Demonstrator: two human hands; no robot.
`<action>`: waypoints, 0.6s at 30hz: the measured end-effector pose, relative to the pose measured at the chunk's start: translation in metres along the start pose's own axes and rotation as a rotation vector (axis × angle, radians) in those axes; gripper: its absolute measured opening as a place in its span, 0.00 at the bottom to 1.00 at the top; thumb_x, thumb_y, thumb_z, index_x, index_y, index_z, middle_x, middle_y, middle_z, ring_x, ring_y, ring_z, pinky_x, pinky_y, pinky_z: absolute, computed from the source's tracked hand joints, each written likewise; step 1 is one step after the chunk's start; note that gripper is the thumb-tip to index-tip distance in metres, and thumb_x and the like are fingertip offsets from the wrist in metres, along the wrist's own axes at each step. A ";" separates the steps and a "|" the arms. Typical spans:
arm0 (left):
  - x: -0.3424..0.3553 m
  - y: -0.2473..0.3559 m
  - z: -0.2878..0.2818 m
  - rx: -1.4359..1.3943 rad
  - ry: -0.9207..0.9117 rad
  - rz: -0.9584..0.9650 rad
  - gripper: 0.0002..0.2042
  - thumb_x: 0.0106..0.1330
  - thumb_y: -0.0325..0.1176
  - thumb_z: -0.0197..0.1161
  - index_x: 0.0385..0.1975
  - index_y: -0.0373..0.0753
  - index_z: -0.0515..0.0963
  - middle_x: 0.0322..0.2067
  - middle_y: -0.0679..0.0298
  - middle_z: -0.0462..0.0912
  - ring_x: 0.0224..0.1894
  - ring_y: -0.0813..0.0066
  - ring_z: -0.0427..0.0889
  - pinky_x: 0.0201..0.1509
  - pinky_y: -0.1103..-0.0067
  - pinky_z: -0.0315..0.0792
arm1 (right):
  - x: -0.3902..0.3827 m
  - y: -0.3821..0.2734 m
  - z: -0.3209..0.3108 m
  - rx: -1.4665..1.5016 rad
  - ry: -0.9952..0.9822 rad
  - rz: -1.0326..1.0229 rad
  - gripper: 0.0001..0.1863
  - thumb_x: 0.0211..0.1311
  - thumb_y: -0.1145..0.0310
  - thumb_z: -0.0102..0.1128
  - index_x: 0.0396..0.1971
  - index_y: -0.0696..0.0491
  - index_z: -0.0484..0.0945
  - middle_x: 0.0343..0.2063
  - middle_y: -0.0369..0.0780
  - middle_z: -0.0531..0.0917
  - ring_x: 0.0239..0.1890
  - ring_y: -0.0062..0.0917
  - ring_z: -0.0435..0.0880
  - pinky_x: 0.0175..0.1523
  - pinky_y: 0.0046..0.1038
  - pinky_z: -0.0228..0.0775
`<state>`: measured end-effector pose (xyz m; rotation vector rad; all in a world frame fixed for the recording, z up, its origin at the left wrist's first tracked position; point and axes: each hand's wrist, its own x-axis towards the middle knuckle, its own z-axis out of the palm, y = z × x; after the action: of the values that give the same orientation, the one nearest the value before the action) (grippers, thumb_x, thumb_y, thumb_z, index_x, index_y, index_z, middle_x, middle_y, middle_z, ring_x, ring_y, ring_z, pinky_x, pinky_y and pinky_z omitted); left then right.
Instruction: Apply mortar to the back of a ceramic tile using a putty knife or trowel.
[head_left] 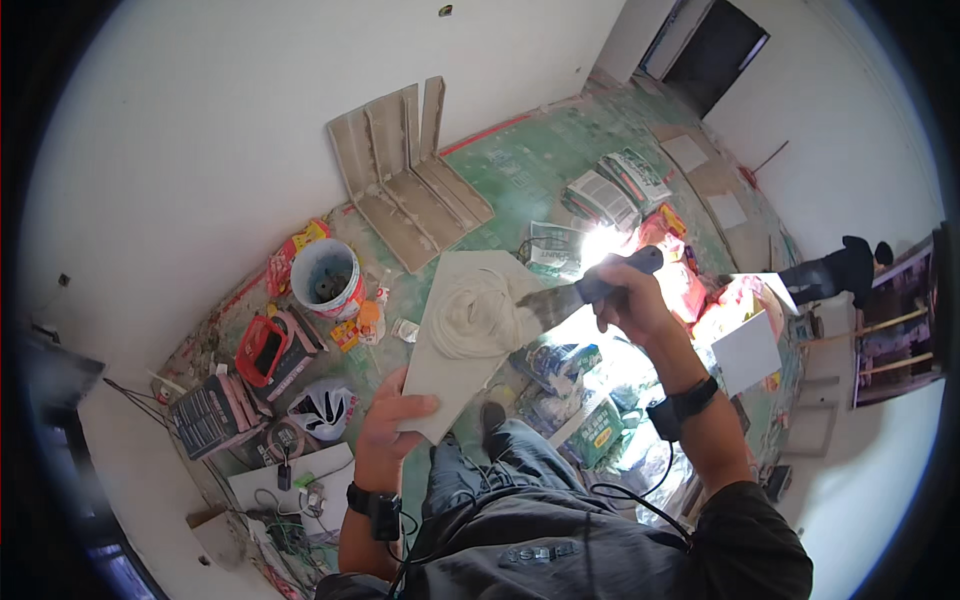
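My left hand (392, 415) grips the lower corner of a pale, flat board (442, 388), thumb on top. A swirled mound of off-white paste (478, 312) covers much of its upper part. My right hand (640, 298) is closed round the dark handle of a broad-bladed scraper (556, 304). The scraper's smeared blade points left, and its tip meets the right side of the paste. Both hands are in front of my body, above the floor.
At left stand a white bucket (345, 295), a red-framed item (262, 350) and boxes (210, 415). Tan panels (415, 205) lean on the wall. Bags (605, 195) and glaring plastic-wrapped goods (590, 425) lie at right. Another person (845, 272) is at the far right.
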<state>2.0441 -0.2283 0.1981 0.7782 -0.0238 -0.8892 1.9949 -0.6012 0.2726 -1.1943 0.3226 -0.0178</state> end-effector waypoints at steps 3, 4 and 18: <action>0.025 0.004 0.014 -0.002 -0.063 -0.010 0.33 0.59 0.26 0.69 0.66 0.25 0.67 0.58 0.49 0.81 0.58 0.61 0.84 0.63 0.70 0.76 | 0.001 0.009 0.017 0.008 0.109 0.000 0.13 0.65 0.66 0.65 0.40 0.61 0.80 0.27 0.46 0.84 0.17 0.28 0.82 0.18 0.30 0.78; 0.031 0.001 0.016 0.008 -0.065 -0.007 0.33 0.59 0.26 0.69 0.66 0.25 0.67 0.58 0.49 0.81 0.58 0.61 0.84 0.63 0.70 0.76 | 0.003 0.009 0.021 0.018 0.125 -0.030 0.13 0.65 0.66 0.66 0.40 0.61 0.80 0.28 0.46 0.85 0.18 0.28 0.83 0.18 0.29 0.78; 0.055 0.015 0.064 0.248 -0.107 0.047 0.31 0.58 0.21 0.69 0.64 0.27 0.71 0.56 0.53 0.83 0.55 0.64 0.85 0.60 0.70 0.78 | -0.003 -0.101 0.043 -1.055 -0.325 -0.856 0.08 0.64 0.75 0.69 0.43 0.58 0.86 0.28 0.39 0.85 0.28 0.22 0.85 0.34 0.26 0.73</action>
<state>2.0690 -0.2995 0.2385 0.9557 -0.2499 -0.8922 2.0184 -0.5993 0.3801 -2.2698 -0.5704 -0.4362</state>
